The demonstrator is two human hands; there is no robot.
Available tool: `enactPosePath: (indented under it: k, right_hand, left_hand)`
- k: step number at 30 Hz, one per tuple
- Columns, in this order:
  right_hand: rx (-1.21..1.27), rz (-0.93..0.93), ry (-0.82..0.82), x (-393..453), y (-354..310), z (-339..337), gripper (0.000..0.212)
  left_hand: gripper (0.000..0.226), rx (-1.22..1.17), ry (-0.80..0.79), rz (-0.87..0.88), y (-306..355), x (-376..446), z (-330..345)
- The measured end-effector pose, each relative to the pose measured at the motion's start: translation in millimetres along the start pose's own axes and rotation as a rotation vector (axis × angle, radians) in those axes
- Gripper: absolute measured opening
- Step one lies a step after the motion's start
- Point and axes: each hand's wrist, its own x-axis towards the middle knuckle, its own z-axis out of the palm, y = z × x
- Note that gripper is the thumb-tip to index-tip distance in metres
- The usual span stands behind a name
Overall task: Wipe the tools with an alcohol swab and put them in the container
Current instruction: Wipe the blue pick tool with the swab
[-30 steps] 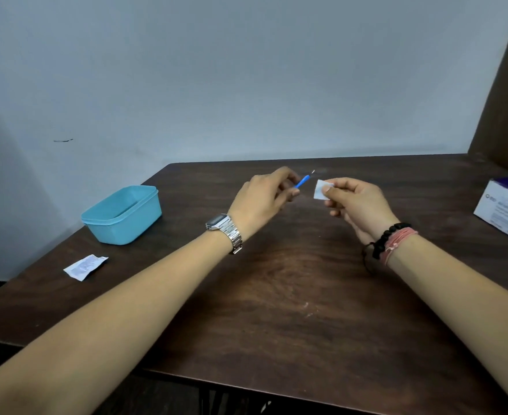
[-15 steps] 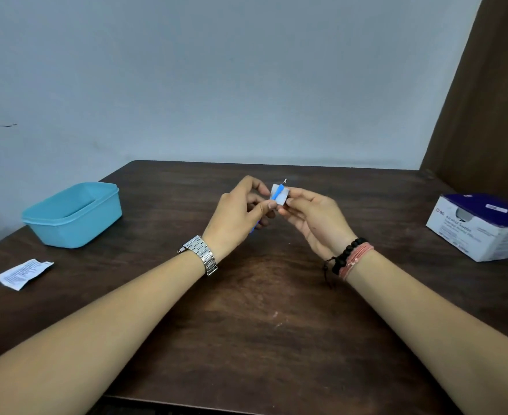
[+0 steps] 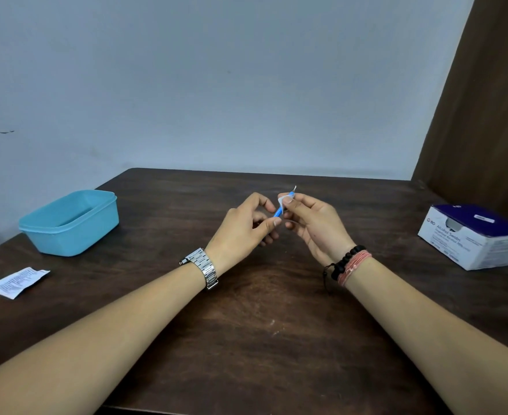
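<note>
The slim blue tool (image 3: 277, 213) slanted up and away to the right, its metal tip highest. The left hand (image 3: 240, 232) pinched its lower end; the right hand (image 3: 312, 223) pinched a white swab (image 3: 283, 201) around its upper shaft, above the bench (image 3: 246, 339). The teal container (image 3: 70, 221) sat well left.

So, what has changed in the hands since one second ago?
The swab in the right hand came onto the blue tool and now wraps its upper part near the tip. The left hand still pinches the handle end. Nothing was let go. The container is not touched.
</note>
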Motion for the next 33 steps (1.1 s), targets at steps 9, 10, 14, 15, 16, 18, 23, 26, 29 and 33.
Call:
enactPosePath:
  k: [9,10,14,15,16,18,23,26,29,33]
  right_hand:
    - [-0.081,0.051,-0.021,-0.8,1.2,-2.9,0.011]
    - [-0.077,0.073,-0.027,-0.6,1.4,-3.6,0.011]
    - [-0.125,0.100,-0.044,0.3,4.3,-4.6,0.014]
    - [-0.134,0.100,-0.048,-0.2,5.3,-3.8,0.014]
    - [-0.141,0.103,-0.051,-0.8,6.1,-2.8,0.015]
    - [-0.150,0.101,-0.047,-1.5,5.6,-1.4,0.014]
    - [-0.073,0.052,0.005,1.0,0.6,-3.2,0.015]
    - [-0.056,0.025,-0.002,0.4,2.4,-2.1,0.013]
    - [-0.063,0.026,0.001,0.9,3.2,-2.3,0.012]
    - [-0.095,0.041,0.004,1.9,0.9,-4.2,0.011]
  left_hand:
    - [0.008,0.047,-0.039,-0.036,1.4,-1.2,1.2]
    - [0.009,0.048,-0.041,-0.041,1.7,-1.8,1.2]
    - [0.010,0.056,-0.013,-0.051,0.3,-2.1,1.8]
    - [0.011,0.055,-0.001,-0.053,-0.3,-2.1,1.9]
    - [0.011,0.051,0.007,-0.055,-0.6,-2.3,1.9]
    - [0.011,0.043,0.010,-0.062,-1.1,-2.6,2.8]
    - [0.012,0.036,-0.006,-0.081,-0.2,-1.1,6.7]
    - [0.013,0.043,-0.012,-0.072,-0.5,-1.7,6.6]
    - [0.014,0.033,0.007,-0.069,-0.4,-2.0,3.6]
    - [0.014,0.065,-0.002,-0.061,0.4,-0.9,3.4]
